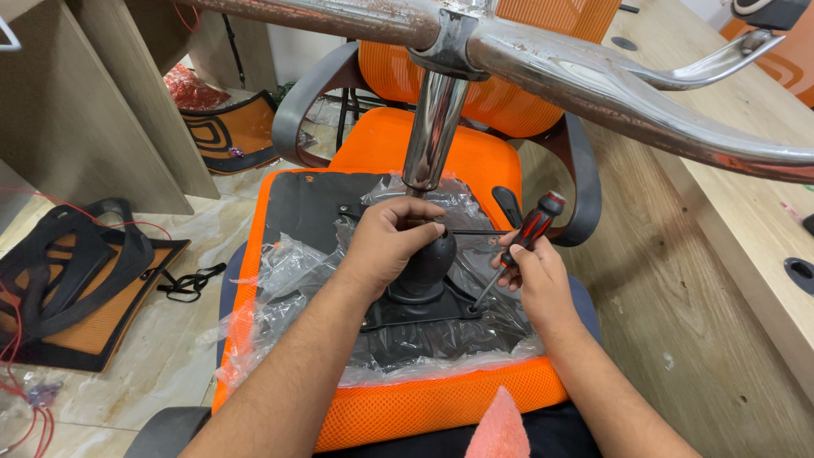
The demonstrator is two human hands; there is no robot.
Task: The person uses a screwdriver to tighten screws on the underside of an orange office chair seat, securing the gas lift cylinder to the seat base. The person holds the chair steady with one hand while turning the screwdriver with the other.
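Seen from the head camera, an upturned orange mesh chair seat (pixel 424 407) lies in front of the person, its underside facing up and partly covered by crinkled clear plastic wrap (pixel 288 280). On it sits a black metal mechanism plate (pixel 407 314), from which a chrome gas cylinder (pixel 432 127) rises to a chrome star base (pixel 593 85) spread across the top of the view. The left hand (pixel 386 242) is closed around the black collar (pixel 428 263) at the foot of the cylinder, fingers wrapped over its top. The right hand (pixel 534 276) grips a screwdriver with a red and black handle (pixel 530 229); its shaft slants down to the left, the tip touching the plate's right edge. A thin black lever (pixel 475 231) runs between the two hands. Behind stands another orange chair (pixel 475 110) with grey armrests. On the tiled floor to the left lie black and orange mesh backrest parts (pixel 76 288), and a wooden desk (pixel 721 254) stands to the right.
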